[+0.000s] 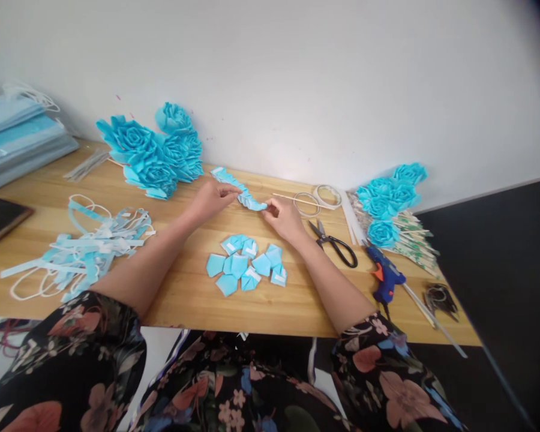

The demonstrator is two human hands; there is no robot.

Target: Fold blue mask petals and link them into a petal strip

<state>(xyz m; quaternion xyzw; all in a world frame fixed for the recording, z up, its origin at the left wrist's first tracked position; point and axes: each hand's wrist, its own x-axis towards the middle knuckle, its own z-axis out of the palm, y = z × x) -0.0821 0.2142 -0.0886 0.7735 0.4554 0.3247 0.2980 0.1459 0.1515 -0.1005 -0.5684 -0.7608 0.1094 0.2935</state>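
Observation:
A row of overlapping light-blue folded petals [227,177] lies on the wooden table [180,300], slanting toward me. My left hand [209,203] is closed, with thumb and fingertips pinching at the row's middle edge. At its near end, the fingers of my right hand [285,219] are closed on the tip of a blue folded petal [254,205]. Nearer to me, several loose folded petals [238,264] lie in a cluster, some with white strips on them. Black-handled scissors [333,241] rest partly open to the right of my right hand.
Blue flowers [155,150] stand at back left, more blue flowers [389,195] at right. At left are mask scraps [90,246], a phone [2,219] and stacked masks [20,138]. A blue glue gun [387,276] and tape rolls [326,196] lie at right.

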